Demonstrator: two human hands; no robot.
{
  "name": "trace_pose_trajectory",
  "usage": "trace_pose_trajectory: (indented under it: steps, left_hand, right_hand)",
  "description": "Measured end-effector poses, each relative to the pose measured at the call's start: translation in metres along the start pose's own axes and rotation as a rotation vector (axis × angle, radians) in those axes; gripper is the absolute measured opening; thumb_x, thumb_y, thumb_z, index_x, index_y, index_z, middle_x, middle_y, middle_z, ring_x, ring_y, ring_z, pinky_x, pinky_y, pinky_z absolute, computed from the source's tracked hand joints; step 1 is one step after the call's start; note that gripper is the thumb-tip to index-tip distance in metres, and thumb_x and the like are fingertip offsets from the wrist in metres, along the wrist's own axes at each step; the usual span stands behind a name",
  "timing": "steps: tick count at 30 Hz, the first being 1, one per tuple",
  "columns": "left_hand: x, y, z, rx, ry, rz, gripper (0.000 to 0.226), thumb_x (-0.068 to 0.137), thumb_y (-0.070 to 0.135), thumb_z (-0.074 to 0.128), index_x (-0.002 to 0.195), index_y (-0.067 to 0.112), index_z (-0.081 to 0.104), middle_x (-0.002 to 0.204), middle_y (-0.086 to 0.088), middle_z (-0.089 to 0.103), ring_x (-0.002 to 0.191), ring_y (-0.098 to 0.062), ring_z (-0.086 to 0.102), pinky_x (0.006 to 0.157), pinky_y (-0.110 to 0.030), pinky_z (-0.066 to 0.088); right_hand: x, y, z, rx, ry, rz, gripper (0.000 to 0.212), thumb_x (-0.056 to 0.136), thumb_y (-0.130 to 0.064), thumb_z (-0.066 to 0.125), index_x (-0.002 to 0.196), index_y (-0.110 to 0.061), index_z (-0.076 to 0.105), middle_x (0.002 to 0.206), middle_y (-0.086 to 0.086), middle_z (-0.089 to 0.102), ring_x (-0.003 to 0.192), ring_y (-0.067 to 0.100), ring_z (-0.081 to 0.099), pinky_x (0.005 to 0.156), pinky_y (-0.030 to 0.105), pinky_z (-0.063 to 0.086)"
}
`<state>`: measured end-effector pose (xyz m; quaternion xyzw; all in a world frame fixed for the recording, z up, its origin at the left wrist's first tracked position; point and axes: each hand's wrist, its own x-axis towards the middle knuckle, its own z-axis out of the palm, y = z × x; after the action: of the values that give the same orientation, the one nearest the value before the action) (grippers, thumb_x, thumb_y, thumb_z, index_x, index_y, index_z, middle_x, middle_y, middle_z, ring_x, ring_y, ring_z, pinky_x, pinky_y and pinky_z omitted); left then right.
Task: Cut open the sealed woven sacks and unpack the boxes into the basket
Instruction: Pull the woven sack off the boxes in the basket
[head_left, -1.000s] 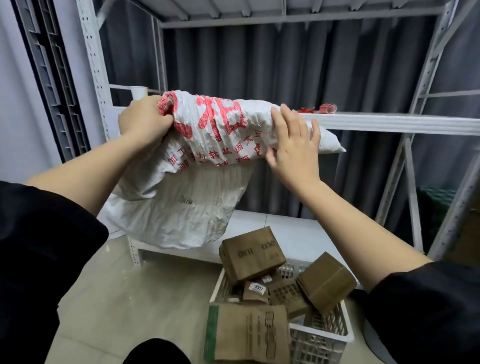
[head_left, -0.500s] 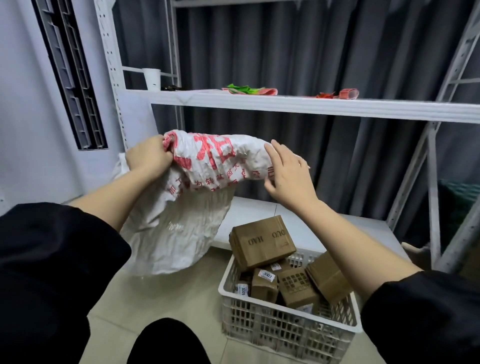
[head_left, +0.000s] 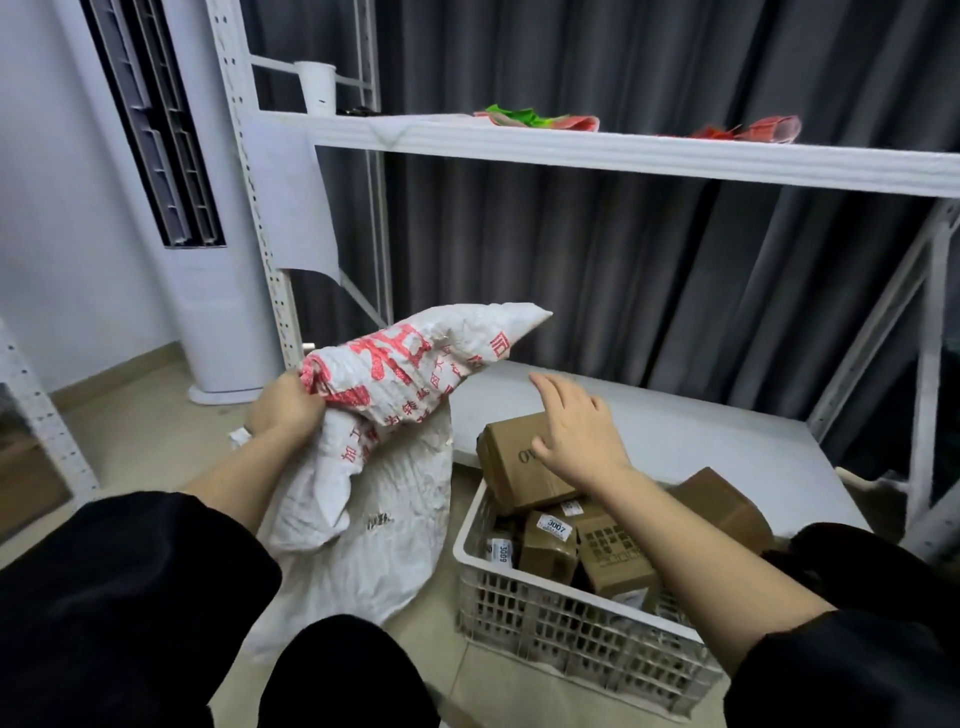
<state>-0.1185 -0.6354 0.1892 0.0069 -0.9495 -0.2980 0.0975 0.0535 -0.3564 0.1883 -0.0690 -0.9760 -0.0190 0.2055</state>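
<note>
With the woven sack (head_left: 395, 395) limp and crumpled in your left hand (head_left: 283, 415), the unpacking of this sack reads as finished or very nearly so. Your left grip is clamped on a gathered fold of the sack's printed upper part; the rest of the fabric hangs below and to the inside of that grip, its lower end resting on the floor (head_left: 150, 441). No bulge of a box shows in the cloth, though the inside of the sack is hidden from this view. Your right hand (head_left: 576, 436) holds nothing: the fingers are spread apart and it hovers just above the large cardboard box (head_left: 511, 470) at the far end of the white basket (head_left: 582, 629); whether the palm touches that box cannot be told. Below and nearer to you than that hand, the basket holds several more cardboard boxes, among them a small labelled box (head_left: 550, 545), packed close together, with one brown box (head_left: 722, 506) leaning at the far right rim. The step in hand is judged to be disposal of the emptied sack. The next move calls for you to confirm by feel that nothing remains in it, then set it aside clear of the basket, so that both hands are free for a further sealed sack; none is visible here, nor is any cutting tool. The shelf (head_left: 623, 156) above your right hand carries only scraps of coloured wrapping.
</note>
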Motion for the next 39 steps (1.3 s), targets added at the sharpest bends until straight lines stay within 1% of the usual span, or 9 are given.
trace_pose_trajectory:
  steps: [6,13,20,24,26,31,35,37,39]
  left_hand:
    - [0.007,-0.045,0.064,0.008,-0.096,-0.120,0.033,0.092,0.027,0.052,0.116,0.006,0.060,0.117,-0.027,0.062,0.109,-0.044,0.058,0.090,-0.043,0.046]
    - [0.005,-0.092,0.151,-0.015,-0.292,-0.178,0.031,0.092,0.024,0.052,0.112,0.002,0.042,0.117,-0.032,0.058,0.107,-0.047,0.056,0.090,-0.046,0.044]
    - [0.000,-0.107,0.214,-0.060,-0.651,-0.153,0.086,0.085,0.031,0.064,0.146,-0.005,0.016,0.146,-0.028,0.036,0.132,-0.041,0.040,0.111,-0.043,0.033]
    - [-0.010,-0.101,0.228,-0.011,-0.713,-0.166,0.097,0.084,0.040,0.066,0.149,-0.001,0.007,0.152,-0.024,0.026,0.137,-0.040,0.033,0.113,-0.039,0.029]
    - [-0.012,-0.099,0.233,0.072,-0.692,-0.135,0.105,0.079,0.050,0.065,0.151,0.004,0.004,0.153,-0.024,0.021,0.138,-0.041,0.030,0.114,-0.044,0.028]
    - [-0.045,-0.060,0.233,0.260,-0.506,0.098,0.073,0.088,0.039,0.058,0.145,0.008,0.025,0.147,-0.019,0.031,0.132,-0.039,0.037,0.104,-0.047,0.035]
    - [-0.085,-0.041,0.245,0.286,-0.370,0.299,0.037,0.092,0.032,0.050,0.118,0.005,0.053,0.119,-0.019,0.055,0.108,-0.036,0.055,0.084,-0.042,0.045]
    - [-0.110,-0.042,0.255,0.245,-0.462,0.345,0.026,0.095,0.028,0.047,0.107,0.008,0.058,0.106,-0.014,0.062,0.096,-0.032,0.060,0.076,-0.035,0.045]
    - [-0.135,-0.051,0.269,0.302,-0.682,0.341,0.025,0.097,0.027,0.043,0.100,0.010,0.060,0.102,-0.012,0.066,0.093,-0.028,0.062,0.073,-0.031,0.044]
  right_hand:
    - [-0.001,0.008,0.056,0.076,-0.129,0.107,0.073,0.084,-0.031,0.054,0.148,-0.019,0.021,0.147,0.002,0.035,0.133,0.019,0.035,0.108,0.039,0.030]
    - [-0.025,0.016,0.126,0.140,-0.295,0.189,0.069,0.089,-0.032,0.052,0.149,-0.020,0.019,0.147,0.000,0.034,0.135,0.018,0.034,0.111,0.037,0.028]
    - [-0.045,0.018,0.176,0.219,-0.367,0.197,0.066,0.088,-0.030,0.054,0.146,-0.019,0.024,0.144,0.001,0.037,0.132,0.020,0.037,0.107,0.037,0.034]
    - [-0.052,0.018,0.193,0.244,-0.394,0.196,0.067,0.087,-0.029,0.056,0.146,-0.019,0.026,0.144,0.000,0.038,0.133,0.019,0.036,0.107,0.035,0.032]
    - [-0.057,0.019,0.201,0.249,-0.410,0.202,0.066,0.087,-0.030,0.055,0.145,-0.020,0.027,0.145,0.000,0.038,0.135,0.018,0.035,0.107,0.035,0.033]
    - [-0.081,0.023,0.217,0.306,-0.514,0.256,0.059,0.086,-0.026,0.056,0.140,-0.017,0.037,0.137,0.005,0.045,0.128,0.026,0.043,0.101,0.036,0.039]
    - [-0.109,0.027,0.230,0.382,-0.576,0.339,0.044,0.088,-0.021,0.054,0.132,-0.016,0.048,0.131,0.005,0.052,0.121,0.024,0.050,0.098,0.034,0.041]
    - [-0.128,0.028,0.237,0.419,-0.605,0.440,0.033,0.089,-0.021,0.053,0.121,-0.018,0.056,0.122,0.006,0.059,0.111,0.025,0.056,0.090,0.035,0.046]
    - [-0.154,0.027,0.247,0.398,-0.596,0.533,0.023,0.089,-0.023,0.052,0.111,-0.021,0.060,0.113,0.004,0.064,0.100,0.024,0.061,0.078,0.033,0.048]
